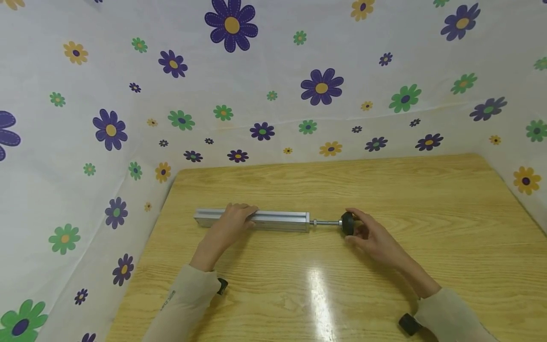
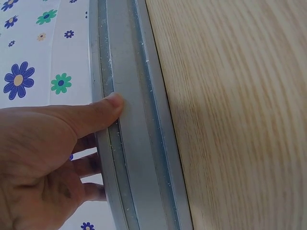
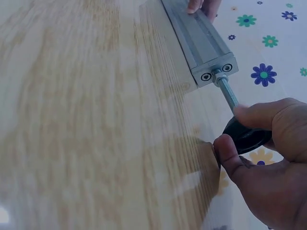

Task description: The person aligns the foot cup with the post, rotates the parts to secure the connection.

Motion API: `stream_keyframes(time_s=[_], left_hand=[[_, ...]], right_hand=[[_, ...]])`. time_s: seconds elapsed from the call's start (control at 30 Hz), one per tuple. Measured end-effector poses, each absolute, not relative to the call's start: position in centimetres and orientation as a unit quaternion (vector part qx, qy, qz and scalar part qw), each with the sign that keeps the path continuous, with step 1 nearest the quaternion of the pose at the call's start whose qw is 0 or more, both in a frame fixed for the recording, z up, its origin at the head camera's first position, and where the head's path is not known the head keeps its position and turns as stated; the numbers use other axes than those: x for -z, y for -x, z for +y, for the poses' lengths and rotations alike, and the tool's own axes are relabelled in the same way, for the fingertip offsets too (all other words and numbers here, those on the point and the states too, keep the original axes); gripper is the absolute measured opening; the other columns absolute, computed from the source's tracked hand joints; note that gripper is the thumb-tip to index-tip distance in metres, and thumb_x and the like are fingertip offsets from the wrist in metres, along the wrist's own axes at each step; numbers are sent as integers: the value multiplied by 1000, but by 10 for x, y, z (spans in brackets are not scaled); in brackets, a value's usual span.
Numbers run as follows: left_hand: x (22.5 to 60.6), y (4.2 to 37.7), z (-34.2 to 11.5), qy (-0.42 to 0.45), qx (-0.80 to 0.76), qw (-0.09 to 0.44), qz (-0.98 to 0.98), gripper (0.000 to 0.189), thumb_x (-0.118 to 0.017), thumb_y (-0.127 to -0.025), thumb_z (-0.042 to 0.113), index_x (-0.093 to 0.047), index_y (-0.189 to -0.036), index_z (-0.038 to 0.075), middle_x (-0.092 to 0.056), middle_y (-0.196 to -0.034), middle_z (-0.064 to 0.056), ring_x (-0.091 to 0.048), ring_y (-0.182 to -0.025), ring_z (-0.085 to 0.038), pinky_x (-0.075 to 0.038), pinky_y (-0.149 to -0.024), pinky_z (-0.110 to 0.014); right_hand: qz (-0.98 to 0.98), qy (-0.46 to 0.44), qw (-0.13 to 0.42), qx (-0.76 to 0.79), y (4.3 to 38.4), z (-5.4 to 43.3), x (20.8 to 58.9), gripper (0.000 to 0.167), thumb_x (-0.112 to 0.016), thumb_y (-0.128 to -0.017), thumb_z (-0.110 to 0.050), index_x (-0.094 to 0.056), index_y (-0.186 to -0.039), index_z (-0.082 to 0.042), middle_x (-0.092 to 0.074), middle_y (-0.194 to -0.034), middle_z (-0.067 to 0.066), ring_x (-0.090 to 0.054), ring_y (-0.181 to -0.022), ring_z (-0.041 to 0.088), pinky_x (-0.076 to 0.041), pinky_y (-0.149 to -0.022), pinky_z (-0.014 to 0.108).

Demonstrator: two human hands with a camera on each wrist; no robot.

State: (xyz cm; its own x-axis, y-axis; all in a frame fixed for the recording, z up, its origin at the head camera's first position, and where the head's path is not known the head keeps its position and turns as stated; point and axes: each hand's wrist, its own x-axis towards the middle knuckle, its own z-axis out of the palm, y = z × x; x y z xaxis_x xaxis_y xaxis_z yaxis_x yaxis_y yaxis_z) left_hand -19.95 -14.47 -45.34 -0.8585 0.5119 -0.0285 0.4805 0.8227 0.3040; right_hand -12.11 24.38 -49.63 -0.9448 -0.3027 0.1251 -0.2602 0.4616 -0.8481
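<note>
A silver aluminium profile [image 1: 282, 221] lies lengthwise across the wooden table. My left hand [image 1: 231, 225] grips it left of its middle; in the left wrist view the thumb [image 2: 112, 105] presses one grooved face while the fingers reach behind. From the profile's right end, a threaded rod [image 1: 328, 223] with a nut [image 3: 220, 76] sticks out. Two socket screws sit in the end plate [image 3: 216, 69]. At the rod's outer end is a black round levelling foot [image 1: 348, 223], its rim held between the thumb and fingers of my right hand [image 1: 378, 242].
The wood-grain table [image 1: 273, 280] reaches back to a white cloth wall [image 1: 273, 61] with printed flowers, which also stands along the left and right sides. Black wrist devices [image 1: 409, 325] show at both sleeves.
</note>
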Motion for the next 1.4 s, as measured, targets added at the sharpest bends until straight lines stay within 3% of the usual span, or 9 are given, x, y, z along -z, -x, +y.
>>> stream_keyframes(time_s=[0.17, 0.3, 0.57, 0.9, 1.13, 1.23, 1.4], left_hand=[[455, 201, -144, -264, -143, 54, 952, 44, -72, -98, 11, -63, -139, 1, -64, -136, -19, -58, -129, -40, -31, -117, -67], [455, 201, -144, -265, -142, 53, 952, 43, -72, -98, 11, -63, -139, 1, -65, -136, -19, -58, -129, -40, -31, -117, -67], [457, 202, -144, -262, -143, 56, 953, 43, -71, -98, 11, -63, -139, 2, -64, -137, -19, -57, -129, -40, -30, -117, -67], [455, 200, -144, -254, -146, 56, 954, 43, -71, -98, 11, -63, -139, 2, -63, -138, -19, -56, -130, -40, -29, -119, -65], [454, 199, -144, -246, -146, 60, 956, 44, -72, -98, 12, -62, -140, 2, -63, -138, -19, -55, -131, -40, -28, -119, -65], [455, 199, -144, -244, -147, 61, 957, 44, -71, -98, 12, -62, -140, 2, -63, -138, -19, -55, -132, -40, -27, -120, -64], [456, 200, -145, -254, -149, 60, 954, 43, -71, -98, 11, -63, -139, 1, -64, -136, -20, -57, -129, -41, -29, -118, -66]], right_hand=[[861, 162, 13, 482, 121, 244, 498, 69, -72, -92, 8, -38, -153, 6, -48, -138, 30, -62, -96, 26, -55, -79, 23], [864, 148, 26, 481, 122, 245, 498, 67, -72, -94, 4, -39, -153, 6, -49, -142, 29, -64, -101, 28, -57, -80, 24], [828, 157, 54, 535, 123, 249, 500, 60, -64, -100, 3, -35, -153, 4, -46, -146, 35, -65, -98, 28, -58, -71, 26], [842, 139, 66, 516, 126, 249, 497, 54, -55, -108, -8, -34, -156, 5, -63, -121, 21, -61, -90, 23, -56, -70, 27], [838, 143, 45, 524, 125, 245, 497, 51, -54, -109, -7, -35, -155, 4, -62, -125, 27, -64, -89, 25, -57, -70, 29], [840, 144, 37, 522, 125, 243, 499, 51, -57, -107, -7, -37, -154, 3, -60, -130, 28, -65, -94, 28, -58, -72, 28], [855, 151, 16, 495, 125, 242, 501, 66, -71, -96, 2, -38, -153, 5, -47, -139, 31, -65, -102, 32, -58, -80, 26]])
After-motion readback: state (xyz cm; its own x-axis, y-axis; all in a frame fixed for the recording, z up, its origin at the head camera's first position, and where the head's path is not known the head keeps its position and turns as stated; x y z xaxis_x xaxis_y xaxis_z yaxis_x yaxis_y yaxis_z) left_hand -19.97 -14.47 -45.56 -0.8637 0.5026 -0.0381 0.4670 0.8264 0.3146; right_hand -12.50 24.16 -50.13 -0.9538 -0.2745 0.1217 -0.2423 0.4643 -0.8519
